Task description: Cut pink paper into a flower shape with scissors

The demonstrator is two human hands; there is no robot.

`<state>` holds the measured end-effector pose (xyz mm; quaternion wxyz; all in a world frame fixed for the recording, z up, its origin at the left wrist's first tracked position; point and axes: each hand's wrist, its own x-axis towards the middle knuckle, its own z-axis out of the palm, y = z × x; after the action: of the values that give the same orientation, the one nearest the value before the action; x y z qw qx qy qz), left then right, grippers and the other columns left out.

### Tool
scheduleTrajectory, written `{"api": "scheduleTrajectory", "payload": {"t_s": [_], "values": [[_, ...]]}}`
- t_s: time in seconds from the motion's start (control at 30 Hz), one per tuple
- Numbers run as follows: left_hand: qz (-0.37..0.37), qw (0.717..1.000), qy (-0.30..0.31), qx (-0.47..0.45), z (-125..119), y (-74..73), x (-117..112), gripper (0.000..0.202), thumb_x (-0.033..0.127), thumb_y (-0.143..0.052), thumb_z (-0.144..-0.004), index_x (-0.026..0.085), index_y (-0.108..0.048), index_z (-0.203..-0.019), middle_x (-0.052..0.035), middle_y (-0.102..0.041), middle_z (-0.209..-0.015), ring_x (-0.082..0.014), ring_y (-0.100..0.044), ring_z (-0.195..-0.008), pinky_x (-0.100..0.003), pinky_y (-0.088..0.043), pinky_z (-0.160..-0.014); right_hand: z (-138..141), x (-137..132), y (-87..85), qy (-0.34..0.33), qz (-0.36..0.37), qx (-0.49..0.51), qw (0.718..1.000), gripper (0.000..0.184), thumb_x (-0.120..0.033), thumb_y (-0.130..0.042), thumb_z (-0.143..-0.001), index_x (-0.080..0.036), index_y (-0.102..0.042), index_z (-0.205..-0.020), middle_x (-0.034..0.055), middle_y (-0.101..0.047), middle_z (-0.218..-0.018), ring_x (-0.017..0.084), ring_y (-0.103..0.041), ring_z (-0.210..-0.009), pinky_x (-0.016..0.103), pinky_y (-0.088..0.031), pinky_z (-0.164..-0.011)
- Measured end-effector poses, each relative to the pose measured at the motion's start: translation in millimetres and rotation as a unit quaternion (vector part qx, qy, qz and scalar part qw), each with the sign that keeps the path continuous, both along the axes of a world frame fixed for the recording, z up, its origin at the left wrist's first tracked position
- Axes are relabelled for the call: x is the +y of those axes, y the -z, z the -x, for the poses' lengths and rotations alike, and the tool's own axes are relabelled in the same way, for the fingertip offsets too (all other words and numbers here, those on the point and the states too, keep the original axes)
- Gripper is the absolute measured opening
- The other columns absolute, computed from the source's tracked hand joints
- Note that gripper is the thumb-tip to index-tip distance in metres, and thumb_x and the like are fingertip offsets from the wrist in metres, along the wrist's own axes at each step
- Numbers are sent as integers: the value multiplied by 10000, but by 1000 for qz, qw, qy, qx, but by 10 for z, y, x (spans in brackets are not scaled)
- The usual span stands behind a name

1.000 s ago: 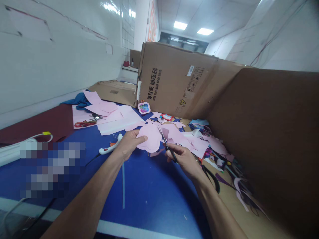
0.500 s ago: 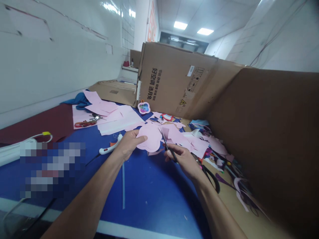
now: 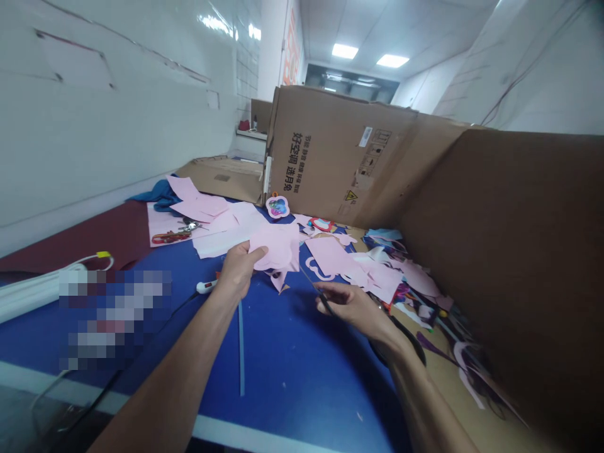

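My left hand [image 3: 240, 269] grips a piece of pink paper [image 3: 276, 246] above the blue table [image 3: 278, 377], thumb on top; a rounded, flower-like outline shows on it. A partly cut strip [image 3: 279, 280] hangs from its lower edge. In my right hand [image 3: 353, 307] is a pair of scissors [image 3: 325, 303] with dark handles, blades pointing up and left towards the paper's right edge. A small gap lies between the blade tip and the paper. Under my left wrist lies a white glue gun [image 3: 206, 287], partly hidden.
Pink sheets and offcuts [image 3: 330, 255] cover the table beyond my hands. A large cardboard box [image 3: 340, 157] walls off the back and right. A flower-shaped ornament [image 3: 277, 207] leans against it. Red-handled scissors [image 3: 170, 237] lie left, near a white power strip [image 3: 42, 290].
The scissors have come away from the paper and moved slightly lower. My left hand has turned the paper, and a strip now dangles beneath it. The view has shifted slightly.
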<state>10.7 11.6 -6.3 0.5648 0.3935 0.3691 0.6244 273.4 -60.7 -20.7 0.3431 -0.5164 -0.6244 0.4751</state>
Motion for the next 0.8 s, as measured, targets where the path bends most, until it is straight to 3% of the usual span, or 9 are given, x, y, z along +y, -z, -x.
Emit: {"api": "scheduleTrajectory", "payload": {"t_s": [0.07, 0.13, 0.27, 0.37, 0.43, 0.53, 0.63, 0.8], "values": [[-1, 1000, -19, -3, 28, -7, 12, 541, 422, -936, -566, 119, -789, -990, -113, -810, -902, -284, -756, -867, -406, -575, -865, 37, -16, 24, 2, -47, -93, 994, 510, -323, -811, -785, -207, -757, -1278, 52, -806, -1004, 252, -726, -921, 392, -531, -884], [1, 1000, -17, 0, 37, -13, 14, 549, 427, -937, -563, 115, -788, -988, -121, -809, -911, -291, -755, -875, -412, -578, -859, 105, -55, 14, -1, -92, -220, 971, 439, -257, -763, -813, -243, -774, -1251, 56, -807, -1053, 271, -729, -967, 379, -518, -883], [-5, 1000, 4, 11, 1, -12, 1, 534, 400, -934, -583, 108, -789, -1007, -124, -812, -949, -280, -753, -872, -398, -573, -859, 251, -168, -83, -4, -133, -455, 881, 481, -174, -697, -849, -280, -745, -1316, 91, -769, -1116, 289, -723, -988, 367, -475, -830], [-21, 999, 16, 30, -38, -5, -14, 500, 378, -922, -615, 110, -792, -1017, -113, -814, -951, -267, -751, -866, -375, -565, -855, 297, -225, -156, -17, -131, -530, 837, 397, -206, -715, -865, -302, -775, -1246, 95, -754, -1077, 292, -701, -957, 373, -445, -817], [-25, 998, 25, 43, -58, -3, -23, 485, 379, -910, -634, 113, -794, -1022, -111, -814, -949, -269, -751, -868, -370, -563, -845, 282, -233, -172, -20, -154, -547, 823, 270, -271, -752, -858, -291, -820, -1118, 112, -745, -1033, 337, -650, -1061, 380, -428, -833], [-37, 997, 37, 60, -85, -4, -36, 488, 382, -898, -647, 117, -793, -1042, -115, -813, -978, -273, -750, -897, -375, -560, -857, 221, -212, -147, -19, -120, -501, 857, 210, -281, -756, -841, -260, -828, -1038, 106, -721, -1002, 276, -659, -919, 334, -420, -751], [-42, 995, 43, 77, -117, -9, -58, 493, 381, -896, -640, 115, -791, -1041, -114, -812, -967, -274, -748, -903, -373, -558, -857, 155, -182, -103, -46, -96, -433, 895, 349, -217, -754, -783, -241, -813, -1126, 93, -718, -1009, 233, -661, -842, 302, -431, -729], [-42, 993, 64, 94, -170, -32, -110, 485, 374, -893, -621, 112, -790, -1015, -105, -807, -914, -270, -744, -857, -369, -558, -817, 61, -128, -79, -78, -87, -365, 924, 472, -201, -773, -752, -214, -801, -1223, 100, -763, -1002, 241, -677, -828, 309, -472, -721]]}}
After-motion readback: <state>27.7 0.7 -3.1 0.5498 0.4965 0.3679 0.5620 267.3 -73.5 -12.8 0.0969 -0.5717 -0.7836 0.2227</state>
